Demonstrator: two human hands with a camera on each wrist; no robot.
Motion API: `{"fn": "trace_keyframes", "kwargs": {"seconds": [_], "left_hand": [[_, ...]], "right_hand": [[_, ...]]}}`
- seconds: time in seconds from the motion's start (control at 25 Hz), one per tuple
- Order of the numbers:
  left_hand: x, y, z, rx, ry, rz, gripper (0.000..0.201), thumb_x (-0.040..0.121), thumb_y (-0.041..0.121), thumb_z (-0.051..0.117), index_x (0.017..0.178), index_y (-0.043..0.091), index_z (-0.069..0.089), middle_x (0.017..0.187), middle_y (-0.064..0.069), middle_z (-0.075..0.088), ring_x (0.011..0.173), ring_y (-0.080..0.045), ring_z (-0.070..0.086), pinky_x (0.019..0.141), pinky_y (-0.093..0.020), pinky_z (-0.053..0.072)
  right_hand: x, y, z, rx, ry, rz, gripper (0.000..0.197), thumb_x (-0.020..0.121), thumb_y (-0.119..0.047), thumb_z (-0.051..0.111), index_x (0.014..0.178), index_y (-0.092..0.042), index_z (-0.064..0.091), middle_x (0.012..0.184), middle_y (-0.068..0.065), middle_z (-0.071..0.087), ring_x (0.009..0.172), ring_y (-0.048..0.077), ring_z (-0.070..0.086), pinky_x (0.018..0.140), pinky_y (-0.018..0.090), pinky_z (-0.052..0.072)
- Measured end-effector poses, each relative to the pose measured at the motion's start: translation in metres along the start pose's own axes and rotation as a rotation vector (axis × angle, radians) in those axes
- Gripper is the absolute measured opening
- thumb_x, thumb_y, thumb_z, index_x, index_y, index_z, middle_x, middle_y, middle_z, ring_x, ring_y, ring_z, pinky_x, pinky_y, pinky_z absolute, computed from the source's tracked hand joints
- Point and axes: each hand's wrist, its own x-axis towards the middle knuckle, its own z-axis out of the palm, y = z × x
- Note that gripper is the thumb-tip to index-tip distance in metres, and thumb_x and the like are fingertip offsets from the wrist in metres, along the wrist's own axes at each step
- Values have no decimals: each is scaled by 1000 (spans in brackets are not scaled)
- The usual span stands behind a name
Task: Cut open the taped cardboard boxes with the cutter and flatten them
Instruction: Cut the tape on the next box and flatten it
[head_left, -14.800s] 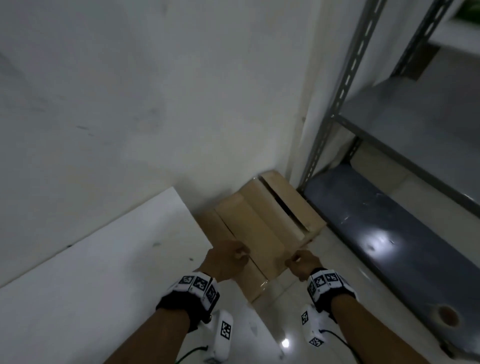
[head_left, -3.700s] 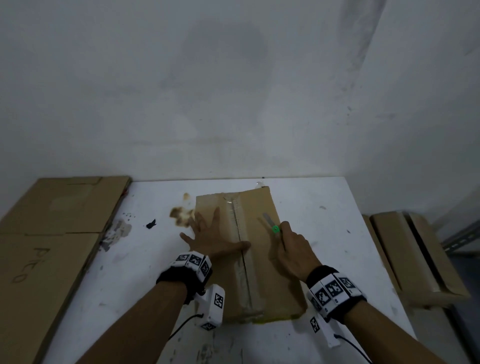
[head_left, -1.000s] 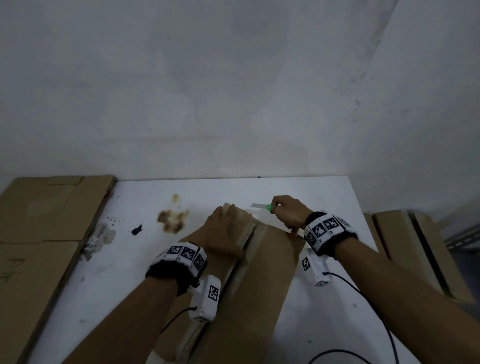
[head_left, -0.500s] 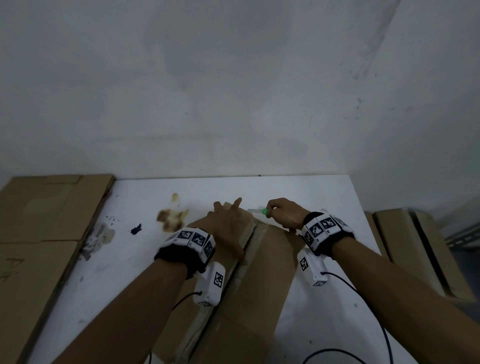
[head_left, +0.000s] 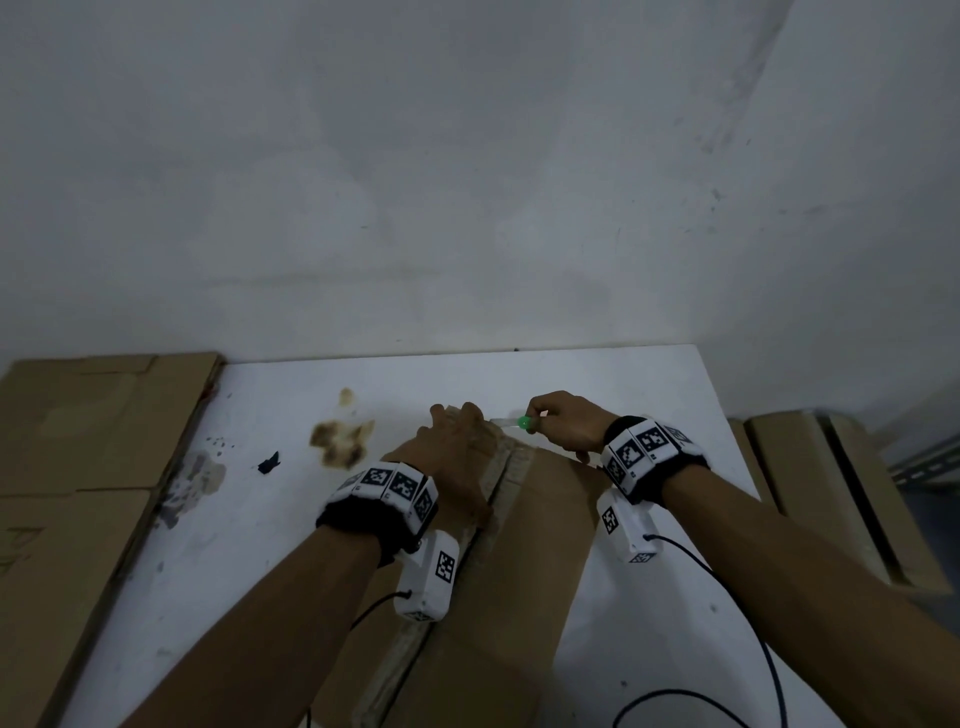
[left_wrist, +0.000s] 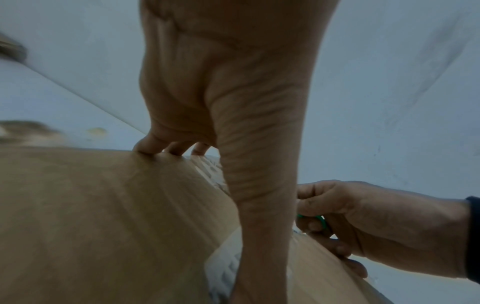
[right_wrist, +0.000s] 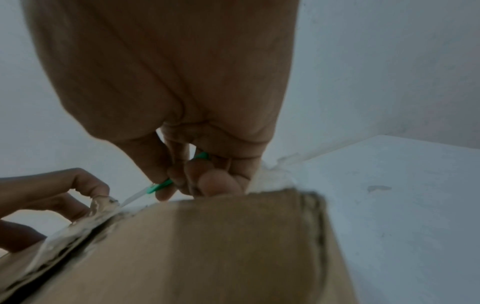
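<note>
Box (head_left: 524, 551) lies on the white table (head_left: 249, 545), long axis running from 6 o'clock up toward 12, centre of the head view. Taped seam (head_left: 498, 483) along its top, tape wrinkled and whitish; seam shows a dark gap in the right wrist view.

Cutter (head_left: 511, 422): green body, pale blade, at the box's far end near 12 o'clock. Blade points toward 9 o'clock, tip at the torn tape at the seam's end (right_wrist: 106, 202).

Right hand (head_left: 566, 428): fingers curled round the cutter, pinching it; lower fingers rest on the box's far right corner (left_wrist: 345, 253).

Left hand (head_left: 457, 447): on the left flap, fingers bent over the far edge of the box (left_wrist: 155, 148), thumb laid along the seam. Grips the flap edge.

Both wrists carry bands with black-and-white markers and a white camera block; a black cable trails at 5 o'clock.

Table: brown stain (head_left: 340, 439) at 10 o'clock from the box, dark speck (head_left: 268, 461) further left.

Flat cardboard (head_left: 83, 467) at 9 o'clock beside the table. Another box (head_left: 810, 493) at 3 o'clock, below table level. Grey-white wall (head_left: 467, 156) behind.
</note>
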Motion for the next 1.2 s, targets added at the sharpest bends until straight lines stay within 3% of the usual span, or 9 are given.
{"fn": "trace_keyframes", "kwargs": {"seconds": [0.12,0.32,0.56,0.72,0.84,0.92,0.96,1.08,1.2], "left_hand": [[0,0,1,-11,9,6,109,43,47,95,124,29,24,124,-8,27,113,-38,50,89,-55,53],[-3,-1,0,-15,14,9,110,46,45,96,128,29,24,129,-9,26,115,-39,49,90,-55,53],[-3,-3,-3,-81,10,13,113,45,43,96,130,30,22,123,-4,29,107,-33,52,83,-45,55],[-6,-13,-9,-195,-13,27,111,36,51,90,122,41,21,117,0,32,103,-30,53,82,-47,58],[-5,-18,-7,-267,-12,59,107,39,47,89,121,46,21,121,0,32,109,-30,51,87,-47,56],[-6,-20,-5,-311,2,121,109,52,36,92,134,41,20,125,3,31,119,-26,44,96,-44,50],[-7,-23,-4,-340,13,146,116,53,35,92,143,36,19,129,4,31,124,-24,40,101,-42,47],[-16,-29,1,-469,65,185,135,42,55,84,154,34,13,153,3,28,141,-22,30,112,-45,39],[-25,-29,18,-371,114,182,122,55,69,75,154,38,11,162,-1,15,149,-29,15,119,-57,23]], "right_hand": [[-1,0,-3,20,-26,-11,21,104,-24,47,98,-8,60,75,-10,44,59,13,43,39,22,43],[-7,-8,-6,-132,-34,-56,19,104,-17,44,104,-8,61,81,-12,46,64,2,40,44,3,39],[-20,-15,-21,-331,-147,-47,27,101,-10,43,116,-5,64,78,-9,44,60,5,39,40,4,37],[-23,-12,-25,-397,-186,-33,17,101,-12,42,103,-12,58,79,-9,44,63,5,40,39,3,36],[-21,-2,-23,-296,-93,-35,15,101,-11,41,100,-10,56,83,-2,49,62,11,43,40,12,40],[-19,8,-19,-154,64,-25,19,103,-18,40,99,-7,55,84,5,52,60,19,45,43,28,45],[-19,10,-15,-72,138,-21,20,104,-20,40,97,-7,54,80,7,52,59,21,45,44,30,43],[-37,1,11,151,233,-32,22,103,-21,42,84,-15,49,71,5,55,57,21,48,53,29,41],[-71,-1,56,293,158,-12,19,102,-20,38,85,-14,45,68,7,61,54,23,54,55,33,47]]}}
